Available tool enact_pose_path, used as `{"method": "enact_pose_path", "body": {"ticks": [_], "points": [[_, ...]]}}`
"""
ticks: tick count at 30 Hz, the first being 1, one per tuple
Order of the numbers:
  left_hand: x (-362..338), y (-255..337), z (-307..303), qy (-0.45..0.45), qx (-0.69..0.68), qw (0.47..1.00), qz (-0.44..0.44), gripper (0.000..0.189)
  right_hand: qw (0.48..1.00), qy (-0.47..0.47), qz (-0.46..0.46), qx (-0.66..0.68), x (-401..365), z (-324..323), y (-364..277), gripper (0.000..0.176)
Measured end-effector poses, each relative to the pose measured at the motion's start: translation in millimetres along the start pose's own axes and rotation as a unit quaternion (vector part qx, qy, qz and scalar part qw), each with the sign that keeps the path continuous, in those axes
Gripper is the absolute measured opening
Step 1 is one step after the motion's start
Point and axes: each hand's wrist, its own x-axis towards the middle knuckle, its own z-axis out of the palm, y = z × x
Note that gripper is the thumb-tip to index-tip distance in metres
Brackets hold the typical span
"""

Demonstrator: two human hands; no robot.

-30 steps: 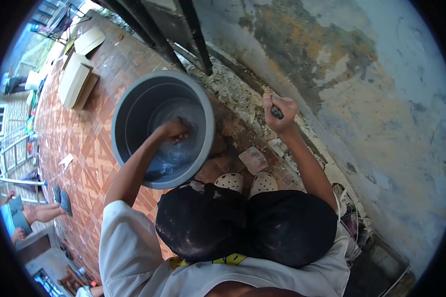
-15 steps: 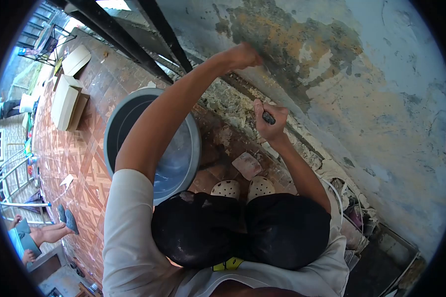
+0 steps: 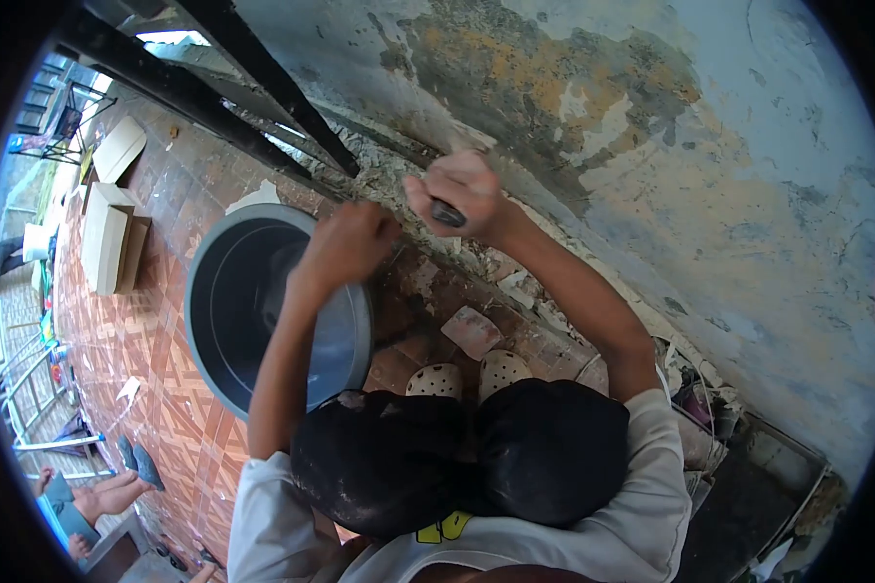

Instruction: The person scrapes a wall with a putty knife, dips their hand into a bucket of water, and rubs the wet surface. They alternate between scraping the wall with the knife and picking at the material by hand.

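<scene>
My right hand (image 3: pixel 464 194) is wrapped round a dark handle (image 3: pixel 447 213) beside the foot of the wall (image 3: pixel 593 194); the rest of the tool is hidden. To its lower left, my left hand (image 3: pixel 352 240) is curled, its fingers pressed together, over the rim of a large grey basin (image 3: pixel 200 335). What it holds, if anything, cannot be made out. The two hands are apart. Rubble and broken plaster (image 3: pixel 496 267) run along the wall base, and a loose flat piece (image 3: pixel 472 332) lies on the floor near my shoes.
Black metal bars (image 3: pixel 287 92) slant down at the upper left. Cardboard boxes (image 3: pixel 107 238) lie on the tiled floor (image 3: pixel 180 389). Another person's legs (image 3: pixel 112 494) show at the lower left. Debris and a dark tray (image 3: pixel 749 496) are at the lower right.
My left hand has come down and left, away from the wall, to the basin's rim. My right hand, still round the handle, has moved up and left. The view has shifted slightly.
</scene>
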Motion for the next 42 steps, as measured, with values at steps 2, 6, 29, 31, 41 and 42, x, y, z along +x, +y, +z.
{"method": "enact_pose_path", "body": {"ticks": [2, 6, 29, 31, 41, 42], "points": [[-9, 13, 11, 0.009, 0.104, 0.994, -0.005, 0.023, 1.000, -0.018, 0.000, 0.010, 1, 10, 23, 0.033], [-17, 34, 32, -0.036, 0.163, 0.986, -0.011, 0.026, 1.000, -0.007, 0.012, 0.017, -6, 23, 41, 0.029], [-11, 35, 28, -0.053, 0.161, 0.985, -0.017, 0.024, 0.995, 0.005, -0.081, 0.063, -1, 30, 54, 0.034], [-15, 35, 31, -0.041, 0.152, 0.988, -0.007, 0.024, 0.999, -0.010, -0.016, 0.051, -6, 23, 57, 0.033], [-13, 37, 28, -0.048, 0.162, 0.985, -0.015, 0.025, 0.996, -0.038, -0.080, -0.002, -8, 26, 38, 0.038], [-12, 38, 26, -0.053, 0.158, 0.986, -0.019, 0.024, 0.995, -0.044, -0.091, -0.011, -8, 29, 35, 0.038]]}}
